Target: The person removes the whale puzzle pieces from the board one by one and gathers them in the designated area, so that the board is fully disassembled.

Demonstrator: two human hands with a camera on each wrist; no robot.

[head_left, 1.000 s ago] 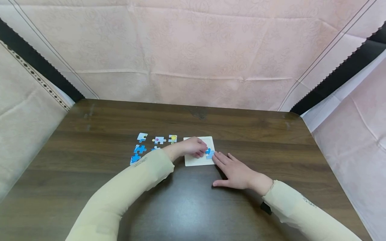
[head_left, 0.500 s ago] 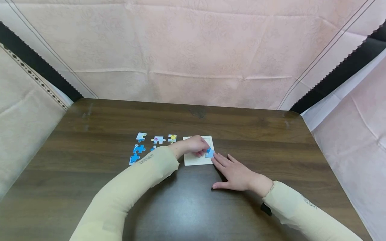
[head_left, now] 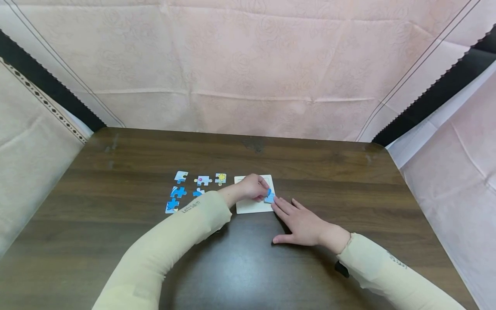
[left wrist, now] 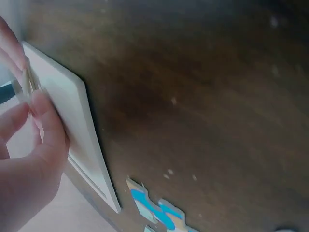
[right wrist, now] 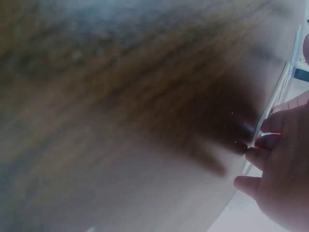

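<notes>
My left hand [head_left: 252,187] is over the white puzzle tray [head_left: 248,208] and pinches a thin puzzle piece [left wrist: 31,82] between thumb and fingers; the left wrist view shows it edge-on. Against it, or just above it, lies a light-blue puzzle piece [head_left: 269,199] at the tray's lower right corner; whether the two touch I cannot tell. My right hand [head_left: 304,224] lies with straight fingers, its fingertips at the tray's right edge beside that piece. In the right wrist view, the fingers [right wrist: 258,157] reach the tray's side. The left hand hides part of the tray's inside.
Left of the tray, loose pieces lie in rows: a sun piece [head_left: 221,178], a white-and-blue piece [head_left: 203,180], a corner piece [head_left: 181,176] and several blue ones [head_left: 178,192]. My left forearm crosses over the lower ones. A pink curtain [head_left: 248,77] hangs behind the brown table [head_left: 240,258].
My left hand has moved slightly right and come up against the light-blue piece at the tray's corner. The right hand has stayed at the tray's edge.
</notes>
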